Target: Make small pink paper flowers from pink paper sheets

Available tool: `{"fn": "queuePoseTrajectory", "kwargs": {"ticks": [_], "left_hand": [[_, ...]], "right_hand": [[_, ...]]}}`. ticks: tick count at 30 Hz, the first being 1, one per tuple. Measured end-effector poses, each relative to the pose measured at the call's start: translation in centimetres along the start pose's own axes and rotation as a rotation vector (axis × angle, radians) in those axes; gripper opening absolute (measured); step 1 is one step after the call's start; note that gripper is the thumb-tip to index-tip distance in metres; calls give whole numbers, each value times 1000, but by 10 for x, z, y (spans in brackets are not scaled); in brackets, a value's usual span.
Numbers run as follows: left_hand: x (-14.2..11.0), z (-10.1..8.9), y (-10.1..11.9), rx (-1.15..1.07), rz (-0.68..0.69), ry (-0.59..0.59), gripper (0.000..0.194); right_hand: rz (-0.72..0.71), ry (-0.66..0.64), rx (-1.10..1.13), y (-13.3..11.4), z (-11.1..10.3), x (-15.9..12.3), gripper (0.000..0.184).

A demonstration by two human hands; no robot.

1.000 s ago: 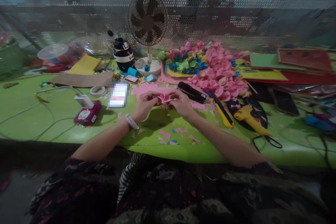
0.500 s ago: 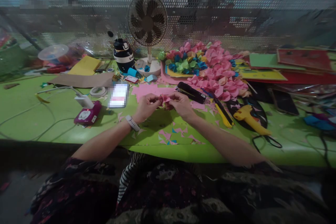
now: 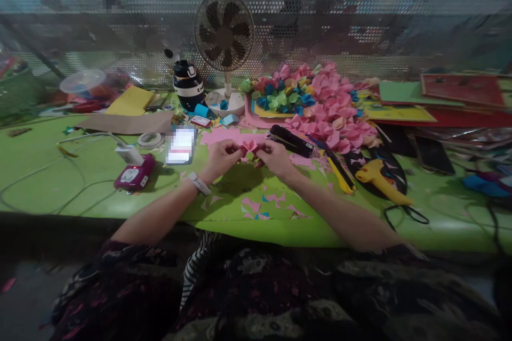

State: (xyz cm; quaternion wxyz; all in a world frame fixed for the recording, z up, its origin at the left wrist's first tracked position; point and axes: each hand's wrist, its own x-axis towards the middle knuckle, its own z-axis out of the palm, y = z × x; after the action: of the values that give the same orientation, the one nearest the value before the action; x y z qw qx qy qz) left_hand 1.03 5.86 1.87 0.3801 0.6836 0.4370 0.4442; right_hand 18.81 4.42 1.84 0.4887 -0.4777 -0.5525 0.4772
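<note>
A small pink paper flower (image 3: 249,146) is pinched between my two hands above the green table. My left hand (image 3: 224,159) grips its left side with thumb and fingertips. On the other side, my right hand (image 3: 276,157) is closed on its right edge. Flat pink paper pieces (image 3: 219,135) lie just behind my hands. A black stapler (image 3: 291,140) rests beside my right hand. Pink and blue paper scraps (image 3: 269,208) are scattered in front of me. Behind to the right rises a heap of pink paper flowers (image 3: 328,98), with green and blue ones (image 3: 280,99) at its left.
A yellow box cutter (image 3: 340,173) and a yellow glue gun (image 3: 378,178) lie to the right. At left are a lit phone (image 3: 181,145), a purple power adapter (image 3: 135,173) and trailing cables. A fan (image 3: 224,34) and a dark bottle (image 3: 188,85) stand behind.
The flower has turned in my fingers and its petals now show more spread, facing up. Both hands stay almost in place, with a slight shift of the fingers.
</note>
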Motion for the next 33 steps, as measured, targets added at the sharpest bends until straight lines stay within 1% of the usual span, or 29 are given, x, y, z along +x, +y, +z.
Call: {"fn": "queuePoseTrajectory", "kwargs": {"ticks": [3,5,6,7,8,10,11,12,14,16,18,20,22,24,26,28,30,33], "left_hand": [[4,-7,1,39,-14,-58,24],[9,-15,3,14,-58,-151,22],[12,-20,3,-7,-79,-207,22],[16,-25,4,-39,-94,-238,25],[19,-31,3,-79,-96,-213,28],[27,-41,1,-131,-85,-66,31],[30,-45,-1,-127,-94,22,30],[33,-49,-4,-101,-111,74,28],[38,-54,-10,11,-127,127,22],[40,-56,-16,169,-119,119,17],[41,-57,-21,327,-87,111,14],[41,-57,-24,411,-65,127,14],[41,-57,-25,384,-85,136,19],[40,-56,-23,319,-138,104,26],[39,-56,-20,313,-176,83,31],[38,-57,-16,362,-178,101,34],[37,-57,-12,392,-161,129,37],[38,-59,-10,394,-145,159,45]], "right_hand": [[22,-23,-21,-1,-1,2,8],[42,-36,-38,-3,-3,4,8],[50,-31,-41,-6,-4,5,8],[57,-15,-38,-8,-6,6,7],[63,6,-30,-11,-8,8,6],[67,41,-5,-16,-12,10,6],[73,38,0,-18,-14,10,6],[85,11,-10,-19,-16,10,7],[125,-116,-79,-19,-19,9,5],[178,-299,-180,-16,-21,6,4],[204,-468,-272,-14,-21,3,8],[163,-580,-376,-14,-21,1,14],[57,-613,-545,-19,-24,0,23],[-46,-588,-731,-26,-30,2,32],[-86,-523,-835,-34,-40,5,35],[-82,-423,-825,-42,-53,8,35],[-86,-291,-786,-48,-65,12,34],[-94,-152,-828,-55,-81,16,32]]}}
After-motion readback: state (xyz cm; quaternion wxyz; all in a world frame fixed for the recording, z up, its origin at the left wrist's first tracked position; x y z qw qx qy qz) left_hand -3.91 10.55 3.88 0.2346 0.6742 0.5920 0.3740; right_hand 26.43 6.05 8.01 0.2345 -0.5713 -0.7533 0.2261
